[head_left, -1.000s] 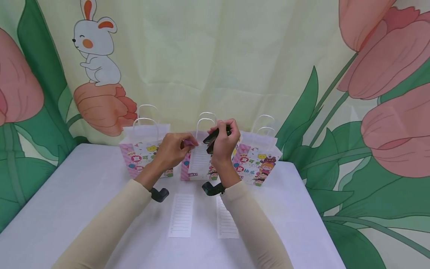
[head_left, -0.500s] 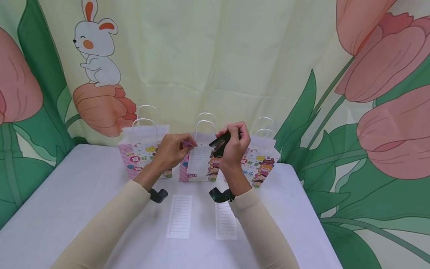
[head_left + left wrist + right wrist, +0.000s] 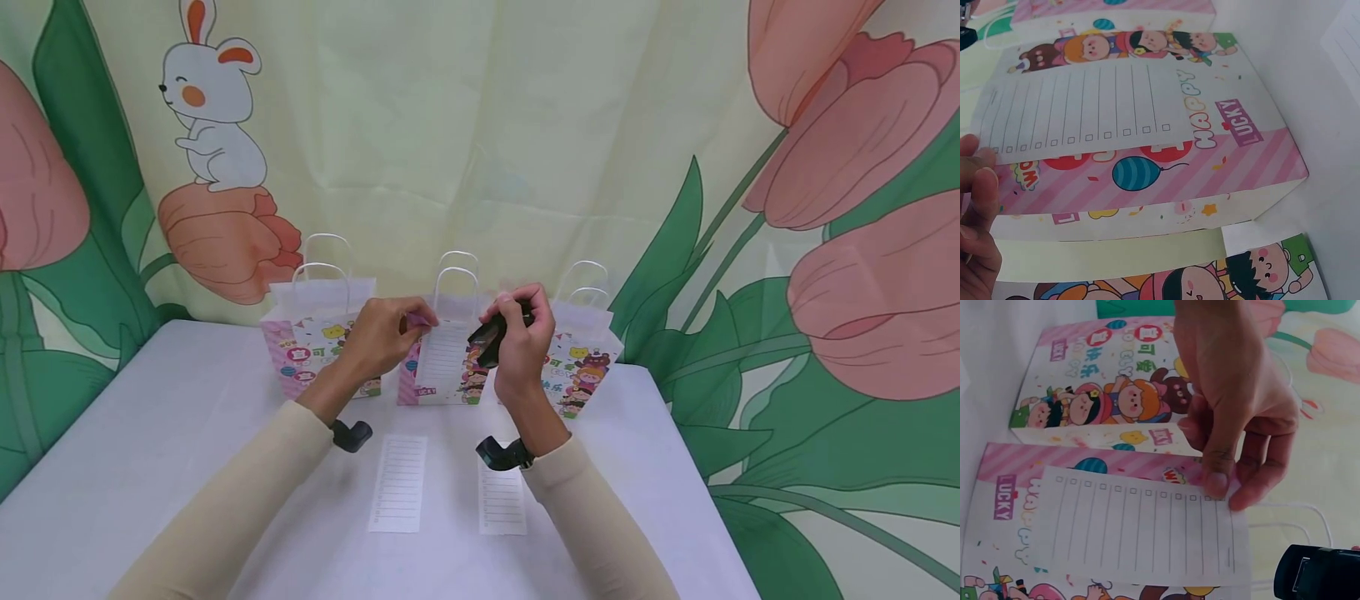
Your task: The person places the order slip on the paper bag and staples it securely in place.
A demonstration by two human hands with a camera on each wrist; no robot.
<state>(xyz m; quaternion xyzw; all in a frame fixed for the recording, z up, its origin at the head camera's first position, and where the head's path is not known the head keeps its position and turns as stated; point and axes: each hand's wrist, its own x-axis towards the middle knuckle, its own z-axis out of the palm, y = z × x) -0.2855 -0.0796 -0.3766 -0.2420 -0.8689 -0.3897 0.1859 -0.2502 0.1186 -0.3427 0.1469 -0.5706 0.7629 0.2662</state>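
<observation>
In the head view, my left hand (image 3: pixel 384 335) pinches the top of a lined checklist slip (image 3: pixel 442 354) at the upper edge of the middle paper gift bag (image 3: pixel 408 385). The right wrist view shows that left thumb and fingers on the slip's corner (image 3: pixel 1141 531), which lies flat against the bag's printed front. My right hand (image 3: pixel 527 343) grips a black stapler (image 3: pixel 489 340), held just right of the slip and apart from it. The stapler (image 3: pixel 1319 574) also appears at the lower right of the right wrist view. Whether a staple is in the slip cannot be seen.
Similar gift bags with white handles stand on either side, a left bag (image 3: pixel 318 350) and a right bag (image 3: pixel 592 367). Two more checklist slips lie nearer me, a left slip (image 3: pixel 399 483) and a right slip (image 3: pixel 502 500), on the white-covered table (image 3: pixel 225 467).
My right hand has drawn the stapler rightward and slightly down, away from the slip's top edge. The left hand keeps its pinch almost unmoved.
</observation>
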